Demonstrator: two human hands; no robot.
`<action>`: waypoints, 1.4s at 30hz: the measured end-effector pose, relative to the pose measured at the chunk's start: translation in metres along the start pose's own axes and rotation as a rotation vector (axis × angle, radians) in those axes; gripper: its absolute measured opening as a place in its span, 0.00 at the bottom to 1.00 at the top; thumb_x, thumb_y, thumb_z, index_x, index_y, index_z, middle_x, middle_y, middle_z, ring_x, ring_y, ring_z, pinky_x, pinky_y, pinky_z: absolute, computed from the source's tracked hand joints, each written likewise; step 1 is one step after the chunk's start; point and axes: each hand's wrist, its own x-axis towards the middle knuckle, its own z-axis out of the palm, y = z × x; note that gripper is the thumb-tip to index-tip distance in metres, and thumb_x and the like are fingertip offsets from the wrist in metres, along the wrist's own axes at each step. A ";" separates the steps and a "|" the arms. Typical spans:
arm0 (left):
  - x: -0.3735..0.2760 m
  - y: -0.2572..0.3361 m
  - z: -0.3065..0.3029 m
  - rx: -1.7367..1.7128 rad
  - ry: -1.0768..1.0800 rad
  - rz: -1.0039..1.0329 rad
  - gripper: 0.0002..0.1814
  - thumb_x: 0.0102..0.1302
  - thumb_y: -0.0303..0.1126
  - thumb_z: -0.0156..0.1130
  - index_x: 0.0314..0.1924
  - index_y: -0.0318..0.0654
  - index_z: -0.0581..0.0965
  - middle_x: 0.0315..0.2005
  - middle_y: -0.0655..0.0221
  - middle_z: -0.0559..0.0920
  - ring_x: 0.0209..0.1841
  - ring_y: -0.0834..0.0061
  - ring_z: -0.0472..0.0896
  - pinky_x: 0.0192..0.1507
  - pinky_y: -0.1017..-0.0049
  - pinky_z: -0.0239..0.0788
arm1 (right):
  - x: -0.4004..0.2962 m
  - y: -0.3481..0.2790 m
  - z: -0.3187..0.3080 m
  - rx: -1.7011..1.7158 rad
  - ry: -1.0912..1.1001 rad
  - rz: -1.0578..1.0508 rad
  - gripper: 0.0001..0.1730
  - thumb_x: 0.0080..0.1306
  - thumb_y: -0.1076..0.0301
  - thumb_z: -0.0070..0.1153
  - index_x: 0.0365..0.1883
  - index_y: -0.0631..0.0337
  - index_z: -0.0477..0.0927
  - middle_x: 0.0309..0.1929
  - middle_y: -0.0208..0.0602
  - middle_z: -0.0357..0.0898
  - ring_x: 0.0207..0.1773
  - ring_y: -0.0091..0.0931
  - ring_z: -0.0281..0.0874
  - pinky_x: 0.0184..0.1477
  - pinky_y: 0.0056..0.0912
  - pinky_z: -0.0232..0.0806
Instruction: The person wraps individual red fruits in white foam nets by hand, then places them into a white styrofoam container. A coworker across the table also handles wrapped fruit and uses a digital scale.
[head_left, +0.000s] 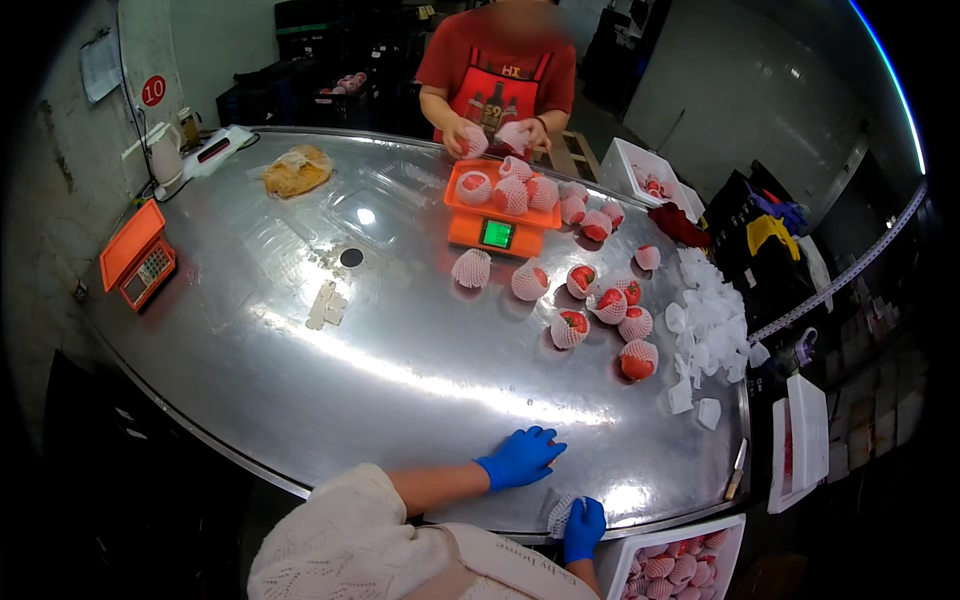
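My left hand (521, 457), in a blue glove, is curled over a small red fruit (553, 444) on the metal table; most of the fruit is hidden under the fingers. By the table's near edge, my right hand (586, 526), also gloved in blue, grips a white foam net sleeve (561, 516). I cannot tell whether anything is inside that sleeve. Farther off stand several red tomatoes in foam nets, among them one tomato (638, 360) and another tomato (570, 328). A heap of white foam nets (709, 315) lies to the right.
Across the steel table (420, 352), a person in a red apron (491, 94) holds netted fruits over an orange scale (496, 232). A second scale (139, 255) stands left. A knife (736, 471) lies near the right edge. Below it is a foam box (739, 551) of netted fruits.
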 end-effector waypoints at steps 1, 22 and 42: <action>-0.002 0.003 -0.001 0.003 0.084 0.007 0.27 0.58 0.44 0.63 0.56 0.45 0.72 0.51 0.55 0.74 0.54 0.54 0.72 0.50 0.59 0.68 | -0.002 0.007 -0.006 0.043 0.007 0.019 0.08 0.64 0.71 0.56 0.37 0.67 0.79 0.34 0.43 0.79 0.38 0.33 0.78 0.44 0.32 0.69; -0.013 0.049 -0.032 -0.973 0.042 -0.154 0.24 0.64 0.27 0.55 0.61 0.39 0.68 0.47 0.57 0.77 0.51 0.56 0.77 0.53 0.67 0.69 | 0.035 -0.112 -0.019 0.451 -0.041 0.126 0.11 0.65 0.75 0.53 0.46 0.66 0.75 0.42 0.33 0.77 0.41 0.21 0.73 0.41 0.25 0.67; -0.009 0.031 -0.032 -1.598 -0.168 -0.290 0.08 0.69 0.32 0.52 0.42 0.39 0.76 0.38 0.70 0.79 0.41 0.76 0.78 0.48 0.75 0.70 | 0.036 -0.100 -0.035 0.642 -0.293 0.303 0.09 0.64 0.73 0.55 0.42 0.65 0.78 0.35 0.29 0.78 0.38 0.17 0.72 0.42 0.21 0.66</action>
